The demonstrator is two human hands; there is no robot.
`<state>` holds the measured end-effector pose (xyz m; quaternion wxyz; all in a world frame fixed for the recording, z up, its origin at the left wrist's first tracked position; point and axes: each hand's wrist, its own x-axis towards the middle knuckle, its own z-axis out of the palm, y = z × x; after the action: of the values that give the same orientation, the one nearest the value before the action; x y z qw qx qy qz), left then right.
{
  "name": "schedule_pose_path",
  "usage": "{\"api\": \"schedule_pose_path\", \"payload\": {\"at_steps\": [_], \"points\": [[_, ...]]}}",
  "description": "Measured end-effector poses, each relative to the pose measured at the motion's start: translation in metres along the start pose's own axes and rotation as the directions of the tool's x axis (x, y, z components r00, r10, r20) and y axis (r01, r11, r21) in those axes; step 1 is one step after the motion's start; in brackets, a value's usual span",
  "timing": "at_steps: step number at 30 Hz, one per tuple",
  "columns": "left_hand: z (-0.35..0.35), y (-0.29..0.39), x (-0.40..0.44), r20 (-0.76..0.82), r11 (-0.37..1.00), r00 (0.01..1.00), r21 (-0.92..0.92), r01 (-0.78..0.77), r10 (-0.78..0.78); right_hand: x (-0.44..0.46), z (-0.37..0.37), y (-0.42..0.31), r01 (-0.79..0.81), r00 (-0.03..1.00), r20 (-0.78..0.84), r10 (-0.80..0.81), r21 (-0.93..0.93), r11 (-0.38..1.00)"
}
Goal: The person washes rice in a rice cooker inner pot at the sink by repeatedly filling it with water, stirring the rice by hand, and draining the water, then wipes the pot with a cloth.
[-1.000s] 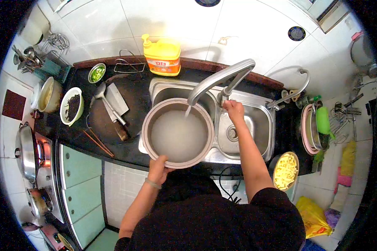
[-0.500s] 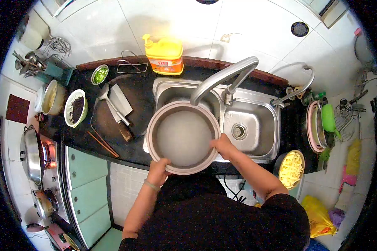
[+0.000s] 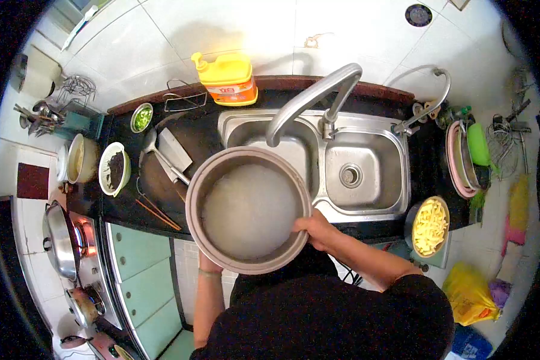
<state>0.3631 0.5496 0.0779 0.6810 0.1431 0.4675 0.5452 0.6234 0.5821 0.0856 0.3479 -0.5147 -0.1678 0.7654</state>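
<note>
A large round pot (image 3: 249, 264) with a greyish-pink rim and wall is held up in front of me, over the counter's front edge. Cloudy whitish water (image 3: 249, 207) fills part of it; whatever lies under the surface is hidden. My right hand (image 3: 318, 231) grips the pot's right side, thumb over the rim. At the lower left, my left hand (image 3: 210, 264) supports the pot from its outer side, its fingers mostly hidden behind the wall. The double steel sink (image 3: 366, 216) with its curved faucet (image 3: 318, 99) lies just beyond the pot.
Left on the counter are a cleaver (image 3: 175, 149), a spatula (image 3: 162, 157), chopsticks (image 3: 159, 215) and a white basket (image 3: 126, 174) of dark food. A lidded wok (image 3: 60, 240) sits by a lit burner. A bowl of yellow pieces (image 3: 431, 228) stands right, a yellow detergent jug (image 3: 228, 78) behind.
The pot has come nearer to me and shifted left, away from the sink. My left hand has slid lower around its side, and the view has turned slightly.
</note>
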Motion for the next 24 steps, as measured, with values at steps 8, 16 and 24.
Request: {"api": "schedule_pose_path", "payload": {"at_steps": [8,16,24], "points": [[0.003,0.016,-0.038,-0.292,0.999,0.956,0.046,-0.008,0.021,0.011,0.008,0.004,-0.227,0.95,0.22,0.222,-0.002,0.974],[-0.004,0.019,-0.049,-0.267,0.998,0.962,0.043,-0.054,0.063,0.021,0.012,0.022,-0.369,0.895,0.298,0.333,0.072,0.927],[0.0,0.019,-0.052,-0.283,0.995,0.955,0.069,-0.071,0.087,0.017,0.016,0.029,-0.305,0.924,0.283,0.259,0.132,0.943]]}}
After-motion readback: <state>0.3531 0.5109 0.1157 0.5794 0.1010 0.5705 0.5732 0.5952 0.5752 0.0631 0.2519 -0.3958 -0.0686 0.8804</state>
